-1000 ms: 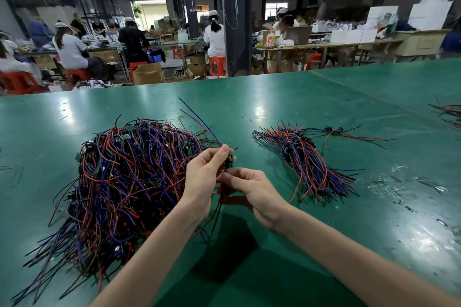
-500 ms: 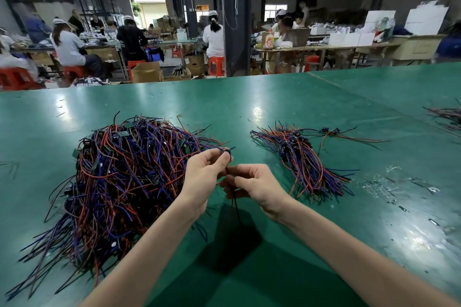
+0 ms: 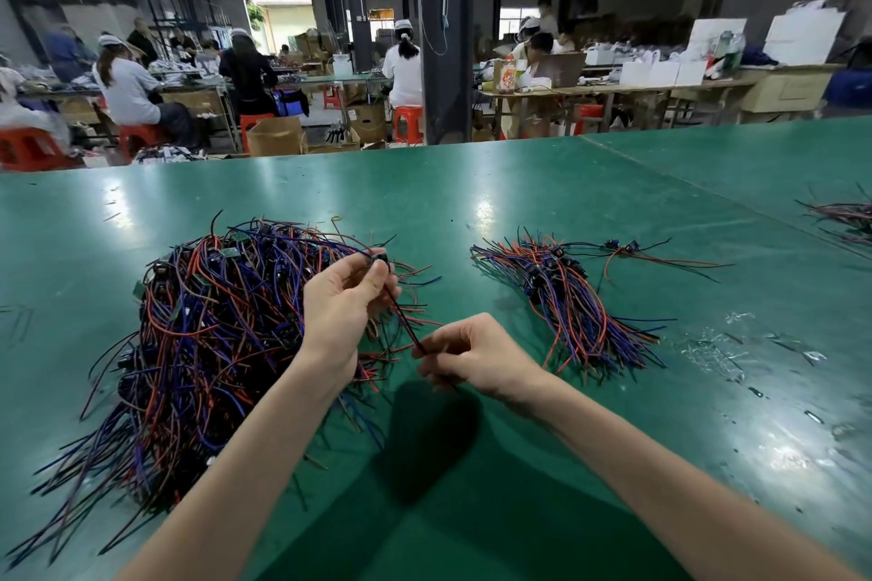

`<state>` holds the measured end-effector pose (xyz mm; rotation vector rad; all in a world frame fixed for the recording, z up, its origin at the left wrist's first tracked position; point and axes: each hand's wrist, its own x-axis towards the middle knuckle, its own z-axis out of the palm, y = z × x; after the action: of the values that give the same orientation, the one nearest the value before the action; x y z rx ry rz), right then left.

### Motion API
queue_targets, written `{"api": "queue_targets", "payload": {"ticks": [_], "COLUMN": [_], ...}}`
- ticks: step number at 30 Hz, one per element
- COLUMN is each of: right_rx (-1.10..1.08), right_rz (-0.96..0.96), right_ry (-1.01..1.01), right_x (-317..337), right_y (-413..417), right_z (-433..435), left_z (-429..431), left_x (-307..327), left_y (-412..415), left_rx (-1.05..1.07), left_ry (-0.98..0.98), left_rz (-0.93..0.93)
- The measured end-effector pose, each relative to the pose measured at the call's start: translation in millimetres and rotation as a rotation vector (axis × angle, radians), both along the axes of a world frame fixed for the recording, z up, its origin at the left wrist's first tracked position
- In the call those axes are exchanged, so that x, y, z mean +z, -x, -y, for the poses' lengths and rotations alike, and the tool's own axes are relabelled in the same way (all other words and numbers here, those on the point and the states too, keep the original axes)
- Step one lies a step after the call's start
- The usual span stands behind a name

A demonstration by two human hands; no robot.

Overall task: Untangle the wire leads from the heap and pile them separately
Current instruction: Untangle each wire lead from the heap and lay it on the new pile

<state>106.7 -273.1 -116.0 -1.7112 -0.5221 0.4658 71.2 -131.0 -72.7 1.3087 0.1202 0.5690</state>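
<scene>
A large workshop with dark ceiling beams and strip lights fills the background, where people in white caps sit on red stools (image 3: pixel 408 123) at long benches, either side of a dark pillar (image 3: pixel 446 38), with a cardboard box (image 3: pixel 276 136) on the floor near it. In the foreground a wide, glossy green table (image 3: pixel 519 184) spreads across the view. On its left side lies the heap (image 3: pixel 203 344), a big tangled mound of red, blue and purple wire leads with small black connectors, its loose ends fanning toward the near left corner. Well apart on the right lies the sorted pile (image 3: pixel 575 307), a smaller, tidier bundle whose wires run roughly parallel, with a few leads trailing off to its far right. The person's bare forearms reach in from the bottom edge. The left hand (image 3: pixel 339 302) is raised over the heap's right edge, thumb and fingertips pinching the black connector (image 3: pixel 380 257) of a single wire lead (image 3: pixel 406 321). That lead runs taut, down and to the right, into the right hand (image 3: pixel 472 359), which hovers between the two piles with its fingers curled, pinching the lead's lower stretch. Clear plastic scraps (image 3: pixel 722 344) are scattered on the table to the right of the sorted pile, and another bundle of wires (image 3: pixel 849 217) shows at the far right edge
</scene>
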Motion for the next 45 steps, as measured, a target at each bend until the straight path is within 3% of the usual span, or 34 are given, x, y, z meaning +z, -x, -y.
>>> {"api": "queue_targets", "payload": {"ticks": [8,45], "right_rx": [0.032,0.065], "right_rz": [0.148,0.04], "right_ry": [0.03,0.004], "right_x": [2,1], "right_y": [0,2], "right_z": [3,3], "left_z": [-8,-14], "left_x": [2,-5], "left_y": [-1,-4], "left_rx": [-0.002,0.028], "left_ry": [0.066,0.071], "left_rz": [0.01,-0.05]}}
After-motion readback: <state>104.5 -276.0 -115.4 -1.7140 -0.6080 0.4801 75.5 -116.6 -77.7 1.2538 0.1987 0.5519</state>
